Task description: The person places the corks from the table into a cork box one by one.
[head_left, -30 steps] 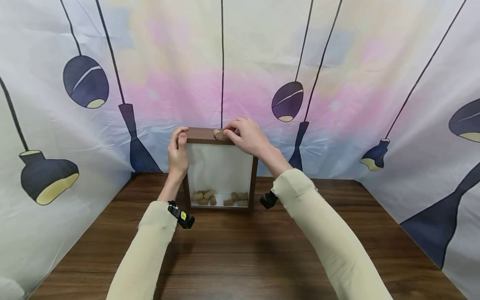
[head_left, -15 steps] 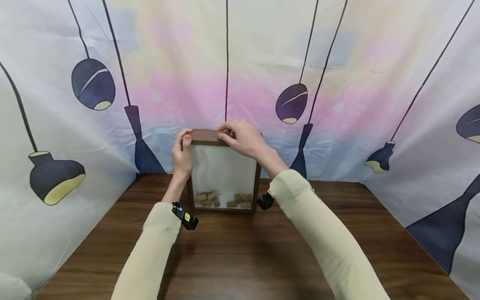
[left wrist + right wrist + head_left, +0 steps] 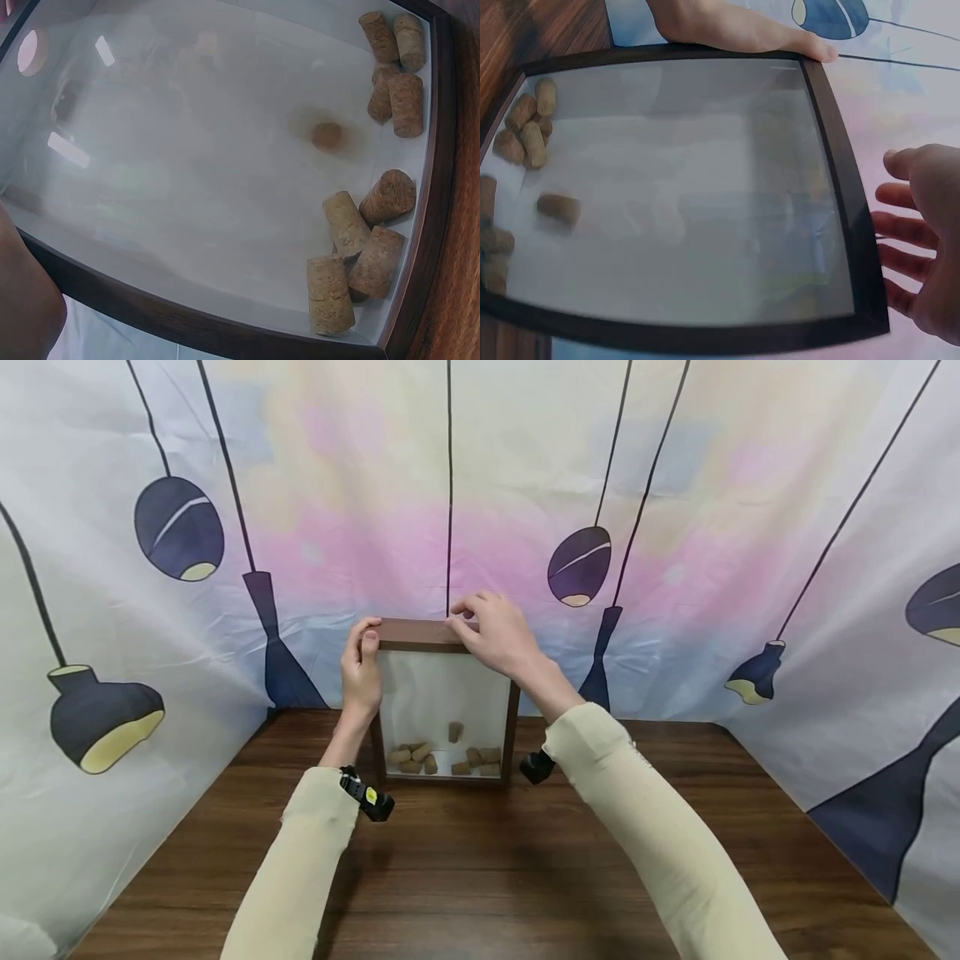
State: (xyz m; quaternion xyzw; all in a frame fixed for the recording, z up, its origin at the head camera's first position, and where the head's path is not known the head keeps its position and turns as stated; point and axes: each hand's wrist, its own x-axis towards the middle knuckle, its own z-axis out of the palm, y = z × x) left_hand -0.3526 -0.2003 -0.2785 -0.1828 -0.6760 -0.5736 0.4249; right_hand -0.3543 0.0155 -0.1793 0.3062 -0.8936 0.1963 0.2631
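A brown shadow box frame (image 3: 432,636) with a clear front and white back stands upright on the table. My left hand (image 3: 361,677) grips its upper left corner, thumb on the front. Above the right part of the top edge is my right hand (image 3: 498,631), fingers loosely bent and holding nothing. One blurred cork (image 3: 455,732) is in mid-air inside the box, also a blurred cork (image 3: 559,208) in the right wrist view. Several corks (image 3: 373,251) lie in two piles on the inner floor. A round bright hole (image 3: 30,52) shows in the top side.
The dark wood table (image 3: 465,868) runs up to a cloth backdrop (image 3: 360,485) with printed hanging lamps, close behind the box. Black wrist cameras sit on both forearms, the left camera (image 3: 375,803) low beside the box.
The cork on top of the frame under my right fingers has gone into the box and is dropping. My right fingers have lifted slightly off the top. The left hand keeps its grip.
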